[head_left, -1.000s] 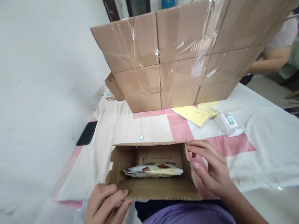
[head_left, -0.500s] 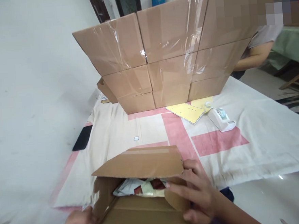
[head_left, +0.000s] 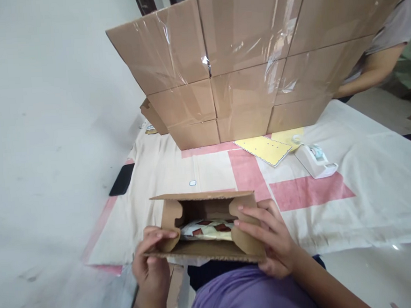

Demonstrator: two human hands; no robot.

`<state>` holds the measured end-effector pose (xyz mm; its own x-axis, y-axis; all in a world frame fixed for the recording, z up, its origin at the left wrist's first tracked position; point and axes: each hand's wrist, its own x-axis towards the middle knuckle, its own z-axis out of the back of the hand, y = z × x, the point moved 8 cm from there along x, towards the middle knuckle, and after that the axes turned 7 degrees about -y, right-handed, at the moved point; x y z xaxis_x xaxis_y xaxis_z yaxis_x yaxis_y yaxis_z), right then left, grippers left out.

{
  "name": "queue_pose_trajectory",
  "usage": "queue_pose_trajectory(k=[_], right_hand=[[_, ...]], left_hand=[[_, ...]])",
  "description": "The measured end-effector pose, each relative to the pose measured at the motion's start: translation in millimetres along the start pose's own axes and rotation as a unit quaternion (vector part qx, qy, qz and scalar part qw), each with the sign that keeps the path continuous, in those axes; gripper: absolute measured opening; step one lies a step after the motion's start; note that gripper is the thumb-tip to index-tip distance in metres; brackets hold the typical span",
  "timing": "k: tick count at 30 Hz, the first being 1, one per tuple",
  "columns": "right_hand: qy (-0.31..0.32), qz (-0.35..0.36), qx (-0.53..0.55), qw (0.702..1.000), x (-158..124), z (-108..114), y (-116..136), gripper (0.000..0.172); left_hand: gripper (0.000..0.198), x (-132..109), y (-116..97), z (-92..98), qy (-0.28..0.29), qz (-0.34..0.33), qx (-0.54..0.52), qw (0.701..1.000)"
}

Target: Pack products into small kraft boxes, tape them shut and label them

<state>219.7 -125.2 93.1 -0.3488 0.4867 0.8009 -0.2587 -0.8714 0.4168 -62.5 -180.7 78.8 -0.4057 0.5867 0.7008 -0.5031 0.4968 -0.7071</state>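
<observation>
A small open cardboard box [head_left: 205, 250] lies at the near edge of the table, its open end toward me. Inside it sits a white packet [head_left: 206, 230] with dark red patches. My left hand [head_left: 152, 265] grips the box's left side and presses the left side flap inward with its fingertips. My right hand [head_left: 269, 236] wraps round the right side, fingers folding the right flap inward over the packet.
A wall of taped cardboard boxes [head_left: 241, 62] stands across the far side of the white and pink tablecloth [head_left: 353, 209]. Yellow sheets [head_left: 263, 150] and a white device [head_left: 316, 160] lie before it. A black phone [head_left: 122, 179] lies left. Another person's arm [head_left: 365, 79] shows at right.
The long flap that covered the box top half a second ago is lifted back. Both side flaps are now folded inward by my fingers. The box sits further from me.
</observation>
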Motion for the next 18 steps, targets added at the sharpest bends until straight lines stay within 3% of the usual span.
queue_pose_trajectory(k=[5, 8, 11, 13, 18], right_hand=[[-0.060, -0.050, 0.029, 0.996, 5, 19, -12, 0.045], [-0.062, -0.139, 0.035, 0.988, -7, 30, -28, 0.037], [-0.116, -0.270, 0.044, 0.955, -25, 45, -53, 0.060], [-0.142, -0.320, 0.064, 0.935, -34, 50, -64, 0.074], [-0.162, -0.337, 0.106, 0.921, -31, 53, -80, 0.078]], left_hand=[[0.018, -3, 0, -23.4, -0.042, 0.006, -0.007, 0.999], [0.015, -6, -6, -41.3, -0.023, 0.031, 0.016, 0.999], [0.023, -8, -15, -62.1, 0.016, 0.047, 0.034, 0.998], [0.028, -9, -18, -75.7, 0.047, 0.054, 0.048, 0.996], [0.041, -10, -7, -95.9, 0.101, 0.093, 0.043, 0.990]])
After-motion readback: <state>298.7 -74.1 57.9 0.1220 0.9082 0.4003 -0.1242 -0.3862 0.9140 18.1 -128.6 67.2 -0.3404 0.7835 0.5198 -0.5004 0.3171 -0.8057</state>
